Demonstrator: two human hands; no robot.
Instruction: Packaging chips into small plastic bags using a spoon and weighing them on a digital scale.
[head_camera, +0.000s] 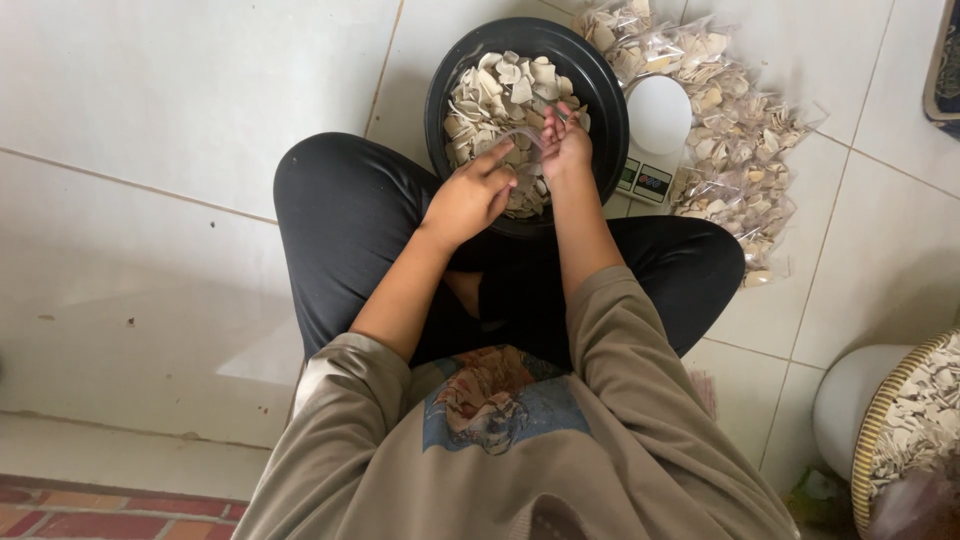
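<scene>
A black round basin (596, 80) full of pale, cream-coloured chips (495, 90) rests on the tiled floor in front of my crossed legs. Over its near side my left hand (470, 198) and my right hand (565, 145) hold a small clear plastic bag (525, 137) between them. The left fingers pinch one edge of the bag, the right fingers pinch the other. The bag's contents are too small to make out.
A small white digital scale (655, 125) stands right of the basin. Several filled clear bags of chips (735, 140) lie piled beyond it. A woven tray of chips (915, 420) and a white round object (845, 400) sit at the lower right.
</scene>
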